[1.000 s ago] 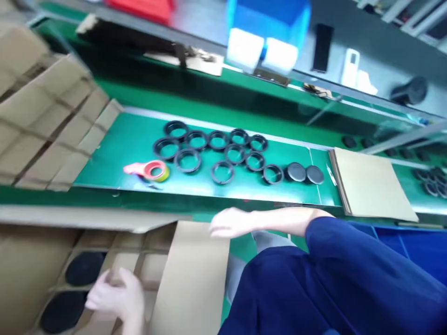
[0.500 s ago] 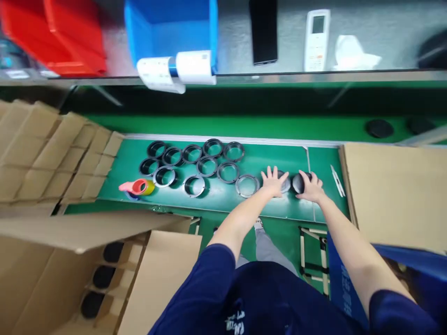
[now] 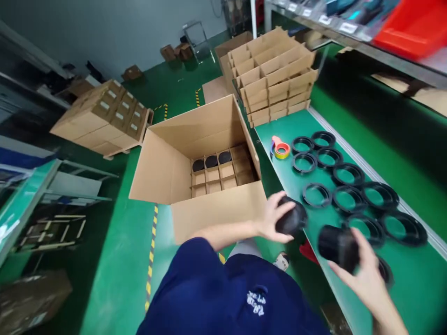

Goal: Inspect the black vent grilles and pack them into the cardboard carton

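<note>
- Floor (image 3: 115, 242): green, glossy; yellow-and-black striped tape (image 3: 152, 251).
- Wall (image 3: 139, 32): blue-grey, at back.
- Counter (image 3: 419, 274): green top, right; metal shelf (image 3: 349, 42) above.
- Pallet (image 3: 148, 122), left: stacked cartons (image 3: 101, 116).
- Table (image 3: 28, 200), left edge: green top, dark beneath.

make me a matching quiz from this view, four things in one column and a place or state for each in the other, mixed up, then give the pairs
Column one
1. two larger black parts
2. red bin
3. cardboard dividers
4. open carton

Column two
A. stacked at the far end of the green bench
B. flaps spread, round black tops showing in some compartments
C. one in the left hand, one in the right hand
D. up on the shelf

Pairs: 1-C, 2-D, 3-A, 4-B
</note>
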The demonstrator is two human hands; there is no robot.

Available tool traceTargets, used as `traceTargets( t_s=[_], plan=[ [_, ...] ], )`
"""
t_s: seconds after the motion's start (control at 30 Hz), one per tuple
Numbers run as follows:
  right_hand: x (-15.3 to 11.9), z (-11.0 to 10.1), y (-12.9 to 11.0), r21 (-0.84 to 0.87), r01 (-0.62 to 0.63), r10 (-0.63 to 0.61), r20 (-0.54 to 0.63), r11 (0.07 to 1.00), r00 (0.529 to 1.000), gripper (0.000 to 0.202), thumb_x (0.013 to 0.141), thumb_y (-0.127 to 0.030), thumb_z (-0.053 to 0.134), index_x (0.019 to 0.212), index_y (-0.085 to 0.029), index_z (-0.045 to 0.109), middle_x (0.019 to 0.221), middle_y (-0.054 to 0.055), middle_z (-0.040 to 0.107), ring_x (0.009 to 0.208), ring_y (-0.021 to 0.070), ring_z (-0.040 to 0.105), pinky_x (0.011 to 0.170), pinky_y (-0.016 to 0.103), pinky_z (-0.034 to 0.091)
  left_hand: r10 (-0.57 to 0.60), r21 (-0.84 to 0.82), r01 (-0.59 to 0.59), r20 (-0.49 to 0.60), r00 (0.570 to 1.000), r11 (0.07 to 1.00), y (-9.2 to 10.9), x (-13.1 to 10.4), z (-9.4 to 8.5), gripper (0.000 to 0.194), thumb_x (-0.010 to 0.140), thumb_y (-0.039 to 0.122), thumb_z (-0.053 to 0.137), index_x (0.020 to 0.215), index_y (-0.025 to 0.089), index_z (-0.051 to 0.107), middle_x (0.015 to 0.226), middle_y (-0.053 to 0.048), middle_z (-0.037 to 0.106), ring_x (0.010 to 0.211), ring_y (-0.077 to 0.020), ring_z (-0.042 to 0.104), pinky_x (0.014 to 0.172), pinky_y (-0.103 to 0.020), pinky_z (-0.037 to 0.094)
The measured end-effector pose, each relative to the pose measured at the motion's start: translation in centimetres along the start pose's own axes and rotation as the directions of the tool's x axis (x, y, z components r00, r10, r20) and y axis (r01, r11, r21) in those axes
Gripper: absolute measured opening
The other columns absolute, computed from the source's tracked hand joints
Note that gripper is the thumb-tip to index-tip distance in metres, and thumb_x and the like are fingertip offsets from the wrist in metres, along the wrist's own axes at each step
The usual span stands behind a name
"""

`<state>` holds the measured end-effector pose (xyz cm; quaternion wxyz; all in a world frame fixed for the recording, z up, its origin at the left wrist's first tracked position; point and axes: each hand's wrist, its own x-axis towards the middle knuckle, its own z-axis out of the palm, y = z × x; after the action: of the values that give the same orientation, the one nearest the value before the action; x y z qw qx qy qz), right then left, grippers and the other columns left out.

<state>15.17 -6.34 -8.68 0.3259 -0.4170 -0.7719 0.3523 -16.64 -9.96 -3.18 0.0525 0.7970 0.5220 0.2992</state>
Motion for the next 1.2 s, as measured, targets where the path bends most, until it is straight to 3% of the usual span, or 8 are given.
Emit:
traceTargets(
  t_s=[0.1, 0.23, 0.4, 0.5, 0.67, 0.9, 1.07, 1.2],
  plan=[
    [9.7, 8.5, -9.2, 0.009, 0.211, -0.207, 0.233, 0.977, 0.950, 0.104, 0.076, -0.049, 0.073, 0.164, -0.040, 0.019, 0.162, 0.010, 0.034, 0.147, 0.0437, 0.038, 0.117, 0.065, 0.039, -0.363, 0.041, 0.394, -0.310, 0.879, 0.918, -9.9, -4.5, -7.7, 0.109, 0.073, 0.057, 0.077, 0.163, 0.026, 0.023, 0.169, -0.020, 0.012, 0.155, -0.0423, 0.022, 0.124, -0.062, 0.026],
    [22.9, 23.1, -17.3, -0.027, 0.248, -0.225, 0.331, 0.968, 0.916, 0.109, 0.072, -0.044, 0.076, 0.165, -0.028, 0.021, 0.159, 0.019, 0.030, 0.142, 0.0456, 0.039, 0.112, 0.065, 0.038, -0.738, -0.052, 0.825, -0.481, 0.473, 0.563, -23.4, -7.7, -14.6, 0.099, 0.077, 0.048, 0.078, 0.161, 0.026, 0.029, 0.168, -0.019, 0.018, 0.156, -0.0412, 0.022, 0.125, -0.059, 0.025],
    [40.4, 39.8, -19.1, -0.288, -0.013, 0.087, 0.247, 0.957, 0.965, 0.113, 0.072, -0.048, 0.081, 0.165, -0.023, 0.021, 0.158, 0.026, 0.024, 0.137, 0.0498, 0.037, 0.107, 0.061, 0.038, -0.894, -0.199, 0.973, -0.448, 0.014, 0.115, -36.5, -11.9, -18.7, 0.100, 0.076, 0.045, 0.080, 0.161, 0.025, 0.030, 0.164, -0.021, 0.026, 0.152, -0.0423, 0.031, 0.122, -0.056, 0.030],
    [48.4, 45.7, -16.9, -0.436, -0.057, 0.163, 0.208, 0.898, 0.965, 0.111, 0.076, -0.052, 0.081, 0.165, -0.026, 0.021, 0.161, 0.024, 0.019, 0.139, 0.0484, 0.034, 0.111, 0.060, 0.033, -0.891, -0.271, 0.962, -0.435, -0.130, -0.008, -40.0, -16.5, -19.9, 0.100, 0.077, 0.049, 0.079, 0.161, 0.024, 0.030, 0.161, -0.021, 0.030, 0.151, -0.0406, 0.034, 0.123, -0.053, 0.029],
    [52.8, 49.8, -12.3, -0.580, 0.012, 0.210, 0.313, 0.814, 0.926, 0.090, 0.095, -0.048, 0.065, 0.166, -0.012, 0.022, 0.167, 0.029, 0.013, 0.150, 0.0488, 0.020, 0.119, 0.063, 0.017, -0.871, -0.265, 0.963, -0.461, -0.168, -0.045, -40.4, -23.0, -20.9, 0.101, 0.076, 0.051, 0.080, 0.160, 0.023, 0.031, 0.160, -0.019, 0.030, 0.152, -0.0369, 0.033, 0.126, -0.048, 0.027],
    [52.4, 50.9, -7.4, -0.570, 0.084, 0.083, 0.259, 0.817, 0.962, 0.070, 0.107, -0.044, 0.038, 0.168, -0.013, 0.022, 0.170, 0.025, 0.005, 0.157, 0.0435, -0.002, 0.118, 0.067, -0.002, -0.921, -0.111, 0.986, -0.357, -0.153, -0.121, -42.2, -23.5, -19.4, 0.103, 0.073, 0.049, 0.082, 0.160, 0.025, 0.032, 0.165, -0.021, 0.023, 0.154, -0.0415, 0.027, 0.125, -0.052, 0.025],
    [51.6, 49.9, -8.2, -0.515, 0.031, 0.098, 0.221, 0.857, 0.970, 0.070, 0.105, -0.043, 0.042, 0.166, -0.010, 0.026, 0.171, 0.022, 0.002, 0.155, 0.0478, -0.001, 0.119, 0.068, -0.001, -0.926, 0.025, 0.999, -0.376, -0.026, -0.038, -44.5, -21.6, -17.8, 0.105, 0.073, 0.049, 0.082, 0.162, 0.025, 0.032, 0.168, -0.021, 0.018, 0.155, -0.0418, 0.022, 0.126, -0.053, 0.021],
    [49.0, 48.6, -11.1, -0.470, 0.021, 0.099, 0.229, 0.883, 0.968, 0.068, 0.103, -0.040, 0.044, 0.159, -0.002, 0.036, 0.167, 0.030, 0.012, 0.153, 0.0475, 0.011, 0.120, 0.066, 0.013, -0.964, 0.079, 0.992, -0.257, -0.072, -0.095, -45.6, -21.9, -17.3, 0.093, 0.088, 0.053, 0.065, 0.165, 0.021, 0.024, 0.172, -0.023, 0.011, 0.159, -0.0419, 0.011, 0.125, -0.059, 0.019]
  ],
)
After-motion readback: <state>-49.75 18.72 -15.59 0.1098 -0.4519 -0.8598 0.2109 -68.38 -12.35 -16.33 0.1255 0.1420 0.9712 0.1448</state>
